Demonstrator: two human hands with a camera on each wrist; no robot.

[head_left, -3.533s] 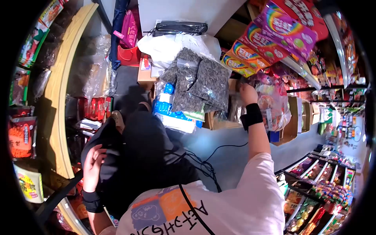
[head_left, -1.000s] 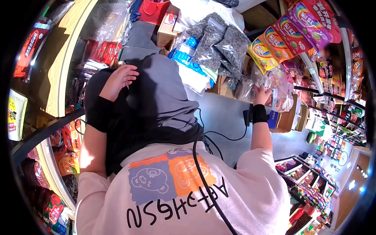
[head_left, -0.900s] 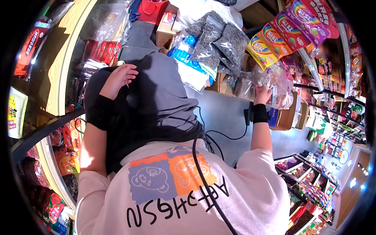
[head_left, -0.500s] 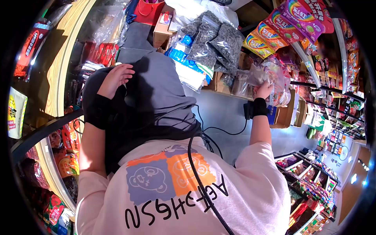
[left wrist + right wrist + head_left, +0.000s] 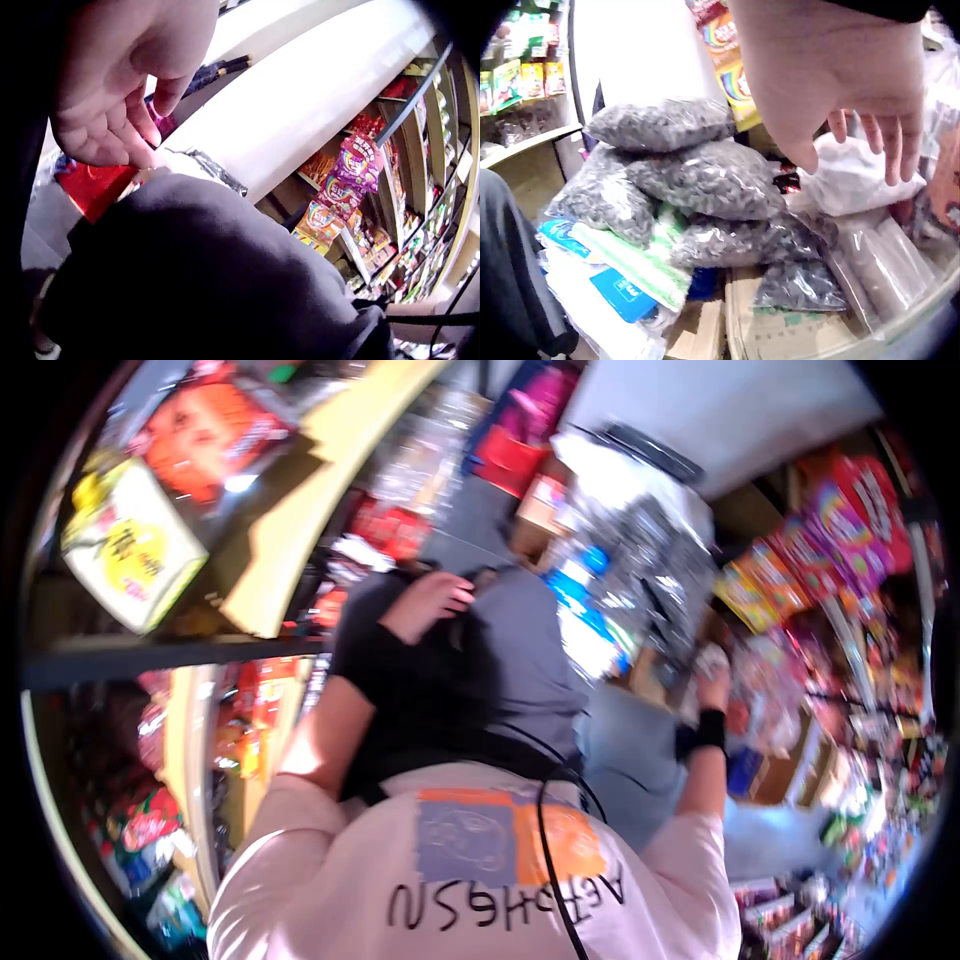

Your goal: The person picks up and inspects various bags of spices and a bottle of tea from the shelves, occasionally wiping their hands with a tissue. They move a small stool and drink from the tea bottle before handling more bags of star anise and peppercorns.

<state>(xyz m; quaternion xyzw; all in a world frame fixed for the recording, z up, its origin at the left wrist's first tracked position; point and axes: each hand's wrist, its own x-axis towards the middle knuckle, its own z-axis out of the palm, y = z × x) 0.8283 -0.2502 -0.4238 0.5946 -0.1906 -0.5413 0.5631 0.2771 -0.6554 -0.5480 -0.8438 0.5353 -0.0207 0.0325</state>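
While the right hand [image 5: 836, 75] hangs loose — grip apart, looks empty — the white bag [image 5: 844, 189] sits right at its fingertips [image 5: 892, 174].

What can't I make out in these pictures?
- Head view: the small print on the hanging packets; blurred.
- Right wrist view: whether the right hand touches the white bundle; the hand in front hides any contact.
- Left wrist view: part of the red bag; hidden behind the left hand and trouser leg.
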